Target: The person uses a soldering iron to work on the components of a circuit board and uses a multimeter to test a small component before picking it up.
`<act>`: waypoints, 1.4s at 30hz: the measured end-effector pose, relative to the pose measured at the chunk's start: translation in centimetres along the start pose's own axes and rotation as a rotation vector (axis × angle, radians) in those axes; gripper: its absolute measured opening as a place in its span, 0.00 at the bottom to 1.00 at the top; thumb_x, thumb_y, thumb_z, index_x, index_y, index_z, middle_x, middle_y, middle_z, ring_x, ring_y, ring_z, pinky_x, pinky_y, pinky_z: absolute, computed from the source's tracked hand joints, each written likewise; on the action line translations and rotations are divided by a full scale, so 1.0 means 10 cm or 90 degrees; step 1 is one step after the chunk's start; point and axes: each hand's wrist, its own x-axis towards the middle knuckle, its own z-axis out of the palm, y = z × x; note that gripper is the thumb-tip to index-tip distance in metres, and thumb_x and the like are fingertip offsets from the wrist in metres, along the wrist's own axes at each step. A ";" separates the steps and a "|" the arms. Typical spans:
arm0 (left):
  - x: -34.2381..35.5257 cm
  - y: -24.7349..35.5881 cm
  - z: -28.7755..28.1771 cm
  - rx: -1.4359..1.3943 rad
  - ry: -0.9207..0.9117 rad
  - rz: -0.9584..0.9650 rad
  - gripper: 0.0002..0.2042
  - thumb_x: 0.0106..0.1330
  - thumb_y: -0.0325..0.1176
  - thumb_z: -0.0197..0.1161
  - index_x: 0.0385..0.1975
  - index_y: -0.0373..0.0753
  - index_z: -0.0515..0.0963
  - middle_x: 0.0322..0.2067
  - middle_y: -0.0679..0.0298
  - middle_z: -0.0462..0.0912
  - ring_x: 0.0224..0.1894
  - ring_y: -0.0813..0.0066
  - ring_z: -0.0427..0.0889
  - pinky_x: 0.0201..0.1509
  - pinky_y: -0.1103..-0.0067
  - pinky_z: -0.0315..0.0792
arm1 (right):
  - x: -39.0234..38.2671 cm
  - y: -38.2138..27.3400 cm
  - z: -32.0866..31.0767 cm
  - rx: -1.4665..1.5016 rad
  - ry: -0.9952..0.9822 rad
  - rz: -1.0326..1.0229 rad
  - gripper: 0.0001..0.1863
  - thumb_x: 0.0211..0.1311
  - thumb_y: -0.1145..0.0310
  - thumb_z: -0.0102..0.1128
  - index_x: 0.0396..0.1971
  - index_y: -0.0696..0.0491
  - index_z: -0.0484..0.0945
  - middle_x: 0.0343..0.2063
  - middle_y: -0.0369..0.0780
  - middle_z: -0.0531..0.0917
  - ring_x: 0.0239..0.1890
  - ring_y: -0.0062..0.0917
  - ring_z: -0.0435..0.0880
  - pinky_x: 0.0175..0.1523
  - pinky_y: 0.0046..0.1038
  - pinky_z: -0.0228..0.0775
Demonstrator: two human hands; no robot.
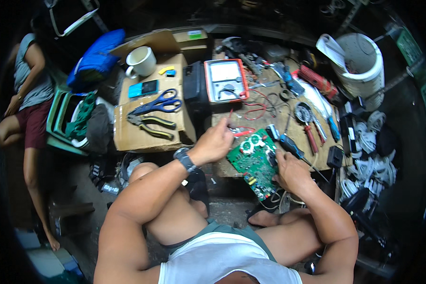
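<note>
A green circuit board (pixel 253 165) lies tilted at the near edge of the wooden bench, with white-ringed round parts and small components on it. My right hand (pixel 291 171) is closed on the board's right edge, thumb over the top; its other fingers are partly hidden. Just off the upper left corner, my left hand (pixel 217 141) is closed around a thin red test probe (pixel 231 114), most of which the fingers cover. A red-handled tool (pixel 243 132) lies beside that hand. Beyond stands an analog multimeter (pixel 226 81) in an orange-red frame, with red leads (pixel 256 111) nearby.
On a cardboard box (pixel 123 128) at left are scissors (pixel 163 102), pliers (pixel 154 127), a mug (pixel 141 61) and a blue phone-like device (pixel 143 88). A screwdriver (pixel 291 146) lies right of the board. White bucket (pixel 364 57) and cable coils (pixel 371 165) stand right. Another person (pixel 33 94) sits left.
</note>
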 end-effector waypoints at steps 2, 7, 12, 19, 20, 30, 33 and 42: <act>0.02 -0.05 -0.02 -0.081 0.033 0.001 0.11 0.79 0.31 0.44 0.53 0.36 0.71 0.32 0.66 0.74 0.33 0.82 0.72 0.38 0.78 0.73 | 0.03 -0.02 0.05 -0.015 0.017 -0.019 0.47 0.56 0.57 0.77 0.71 0.61 0.64 0.51 0.54 0.81 0.48 0.47 0.88 0.49 0.43 0.82; 0.08 0.02 -0.07 -0.259 -0.016 -0.089 0.11 0.83 0.34 0.45 0.55 0.38 0.72 0.35 0.68 0.74 0.32 0.85 0.70 0.35 0.82 0.69 | -0.03 0.01 0.03 -0.001 0.008 0.003 0.48 0.55 0.57 0.78 0.71 0.60 0.64 0.51 0.54 0.81 0.48 0.47 0.87 0.50 0.42 0.82; 0.03 0.03 -0.25 -0.380 -0.049 -0.132 0.15 0.85 0.37 0.48 0.63 0.40 0.72 0.36 0.70 0.75 0.34 0.86 0.73 0.37 0.85 0.70 | 0.00 -0.12 -0.04 0.000 0.005 -0.002 0.52 0.54 0.57 0.80 0.75 0.58 0.58 0.51 0.53 0.80 0.51 0.48 0.86 0.53 0.44 0.80; 0.02 0.14 -0.17 -0.436 -0.087 -0.088 0.21 0.79 0.29 0.57 0.69 0.37 0.66 0.42 0.65 0.81 0.42 0.79 0.82 0.49 0.79 0.79 | -0.08 -0.05 0.00 -0.007 0.056 0.003 0.50 0.55 0.57 0.78 0.73 0.59 0.61 0.50 0.51 0.81 0.49 0.46 0.86 0.50 0.45 0.81; 0.00 0.15 -0.23 -0.438 -0.069 -0.107 0.23 0.78 0.28 0.59 0.70 0.36 0.65 0.46 0.63 0.82 0.43 0.78 0.83 0.50 0.77 0.79 | -0.08 -0.09 -0.02 -0.014 0.074 -0.007 0.42 0.58 0.61 0.74 0.70 0.60 0.66 0.48 0.51 0.81 0.49 0.45 0.86 0.50 0.44 0.80; -0.05 -0.07 -0.46 -0.382 0.019 -0.116 0.17 0.78 0.25 0.56 0.64 0.32 0.68 0.48 0.60 0.78 0.48 0.70 0.86 0.55 0.74 0.82 | -0.53 -0.37 0.16 0.033 0.138 -0.219 0.23 0.70 0.63 0.53 0.58 0.62 0.77 0.45 0.48 0.83 0.50 0.39 0.81 0.54 0.40 0.73; -0.07 -0.11 -0.44 -0.334 0.032 -0.115 0.13 0.78 0.24 0.56 0.58 0.32 0.69 0.48 0.60 0.78 0.49 0.69 0.86 0.55 0.74 0.83 | -0.46 -0.30 0.06 0.138 0.099 -0.244 0.17 0.66 0.65 0.61 0.51 0.59 0.80 0.42 0.49 0.84 0.48 0.43 0.84 0.53 0.44 0.76; 0.05 -0.09 -0.29 -0.183 0.013 -0.043 0.09 0.79 0.25 0.56 0.54 0.34 0.71 0.43 0.64 0.78 0.45 0.76 0.84 0.51 0.74 0.85 | 0.72 0.41 0.01 0.250 0.308 -0.052 0.16 0.68 0.63 0.65 0.50 0.57 0.82 0.42 0.52 0.85 0.50 0.52 0.83 0.57 0.49 0.74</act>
